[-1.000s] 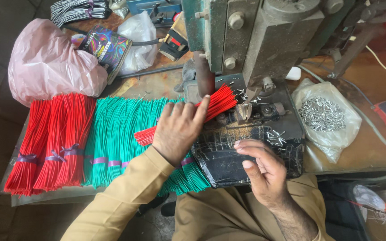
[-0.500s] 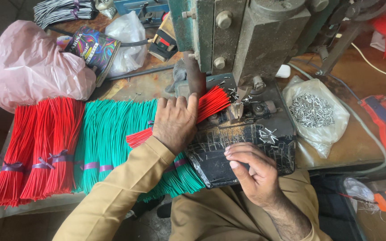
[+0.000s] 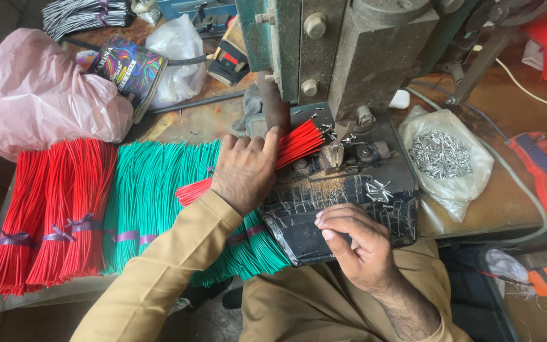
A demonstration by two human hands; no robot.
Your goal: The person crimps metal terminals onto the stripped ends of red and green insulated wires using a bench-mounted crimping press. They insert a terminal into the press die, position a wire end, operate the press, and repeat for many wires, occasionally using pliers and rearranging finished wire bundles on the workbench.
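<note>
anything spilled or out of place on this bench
Yes: small loose metal pins lie scattered over the cracked black pad by the right hand, outside the clear plastic bag of pins. The pad's surface is crazed and worn. The left hand grips a red wire bundle; other bundles lie tidy.

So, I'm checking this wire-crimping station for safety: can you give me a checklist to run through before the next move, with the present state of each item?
1. Left hand grips the red wire bundle: ok.
2. Wire tips lie at the press head: ok.
3. Left fingers clear of the press head: ok, though close.
4. Right hand rests on the black pad, away from the press: ok.
5. Metal terminal seated under the head: cannot tell.
6. Bag of terminals within reach: ok.
</note>
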